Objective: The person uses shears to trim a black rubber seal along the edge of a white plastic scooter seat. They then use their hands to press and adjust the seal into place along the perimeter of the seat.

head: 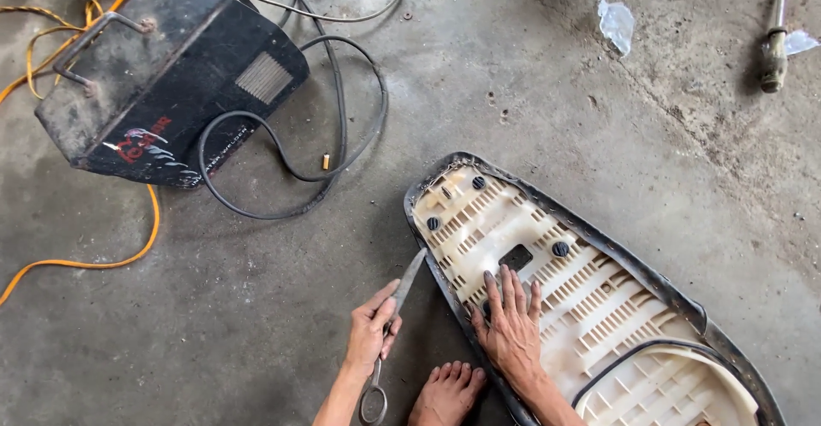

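The stained concrete floor [530,92] carries an upturned motorcycle seat [581,298], black welding machine [162,75], orange cable [103,259] and plastic scrap [616,24].

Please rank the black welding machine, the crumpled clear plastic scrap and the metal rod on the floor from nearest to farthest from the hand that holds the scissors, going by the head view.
From the left hand:
1. Black welding machine, up and to the left, beside the orange cable.
2. Crumpled clear plastic scrap, far up and to the right, beyond the seat base.
3. Metal rod, at the top right edge.
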